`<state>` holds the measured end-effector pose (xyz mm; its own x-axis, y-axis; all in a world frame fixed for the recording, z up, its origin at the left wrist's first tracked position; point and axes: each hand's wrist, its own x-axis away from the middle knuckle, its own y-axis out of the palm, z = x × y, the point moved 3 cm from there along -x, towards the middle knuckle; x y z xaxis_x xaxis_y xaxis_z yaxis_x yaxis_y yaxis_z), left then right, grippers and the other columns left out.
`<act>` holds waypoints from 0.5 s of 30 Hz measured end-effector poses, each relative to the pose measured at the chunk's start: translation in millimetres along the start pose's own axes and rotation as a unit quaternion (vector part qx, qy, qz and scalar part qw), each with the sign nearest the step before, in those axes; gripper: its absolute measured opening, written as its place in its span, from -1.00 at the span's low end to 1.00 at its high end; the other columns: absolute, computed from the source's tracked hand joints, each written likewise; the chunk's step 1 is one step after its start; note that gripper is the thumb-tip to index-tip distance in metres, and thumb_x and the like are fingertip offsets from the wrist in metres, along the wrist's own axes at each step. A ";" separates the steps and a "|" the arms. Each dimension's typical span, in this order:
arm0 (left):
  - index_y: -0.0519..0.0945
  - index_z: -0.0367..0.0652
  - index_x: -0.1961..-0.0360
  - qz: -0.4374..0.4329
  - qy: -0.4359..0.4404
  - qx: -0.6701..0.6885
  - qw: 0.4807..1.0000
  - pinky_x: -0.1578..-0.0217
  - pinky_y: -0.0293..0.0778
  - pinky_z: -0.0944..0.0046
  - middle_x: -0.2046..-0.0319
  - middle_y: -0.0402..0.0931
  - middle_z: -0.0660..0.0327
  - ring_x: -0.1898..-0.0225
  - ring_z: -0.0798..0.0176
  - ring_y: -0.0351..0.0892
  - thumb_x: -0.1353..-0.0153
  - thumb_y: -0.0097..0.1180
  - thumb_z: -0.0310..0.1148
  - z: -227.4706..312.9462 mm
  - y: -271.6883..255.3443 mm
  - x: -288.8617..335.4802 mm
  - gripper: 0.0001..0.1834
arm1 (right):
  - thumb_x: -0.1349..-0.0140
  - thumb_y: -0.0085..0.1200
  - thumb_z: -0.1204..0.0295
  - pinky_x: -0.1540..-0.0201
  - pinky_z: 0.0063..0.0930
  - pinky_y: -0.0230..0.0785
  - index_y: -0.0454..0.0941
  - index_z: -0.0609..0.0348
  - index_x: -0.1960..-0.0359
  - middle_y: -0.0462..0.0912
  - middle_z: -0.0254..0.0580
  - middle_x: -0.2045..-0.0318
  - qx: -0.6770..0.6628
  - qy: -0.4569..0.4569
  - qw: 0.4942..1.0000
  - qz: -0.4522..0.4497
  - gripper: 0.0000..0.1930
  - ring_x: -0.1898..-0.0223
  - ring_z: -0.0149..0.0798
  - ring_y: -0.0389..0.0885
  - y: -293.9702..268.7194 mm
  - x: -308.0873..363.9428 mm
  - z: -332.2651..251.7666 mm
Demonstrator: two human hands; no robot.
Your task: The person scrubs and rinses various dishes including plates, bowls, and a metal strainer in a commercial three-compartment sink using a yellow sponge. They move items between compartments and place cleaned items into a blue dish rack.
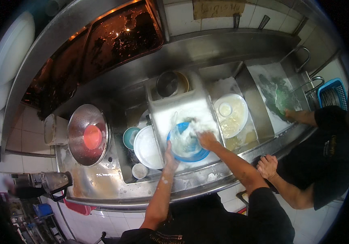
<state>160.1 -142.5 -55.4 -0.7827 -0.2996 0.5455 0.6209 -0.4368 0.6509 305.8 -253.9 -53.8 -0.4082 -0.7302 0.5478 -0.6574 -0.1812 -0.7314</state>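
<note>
A round blue bowl (193, 157) with foamy water inside is tilted over a suds-filled sink section (158, 110). My left hand (171, 157) is closed on the bowl's left rim, with specks of foam on the wrist. At the bowl's right side is my right hand (207, 139); its fingers are smeared by motion and partly lost in white suds, so I cannot see whether they hold anything. Left of the bowl, close to my left hand, a large white plate (147, 147) leans in the neighbouring sink.
A teal bowl (130, 137) and white cup (140, 171) sit near the plate. A steel colander (77, 138) holds a pink bowl (93, 137). Behind stands a steel pot (166, 83). Right is a white basin (242, 112); beyond, a co-worker's hand (290, 115) reaches into another sink.
</note>
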 end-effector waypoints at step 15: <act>0.25 -0.12 -0.24 0.007 0.014 0.062 0.998 -0.15 0.28 0.06 -0.14 0.35 0.12 -0.13 0.10 0.36 -0.33 -0.32 0.18 -30.6 22.4 6.8 -0.33 | -0.11 0.02 0.38 -0.31 -0.09 0.02 0.15 0.18 -0.29 -0.01 0.13 -0.35 -0.045 -0.209 0.923 0.321 -0.34 -0.34 0.09 0.05 35.7 -12.0 -28.4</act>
<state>167.4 -180.3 -53.3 -0.7740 -0.3296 0.5406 0.6306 -0.3255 0.7045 269.2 -232.9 -74.9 -0.4652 -0.8612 -0.2050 -0.4224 0.4195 -0.8035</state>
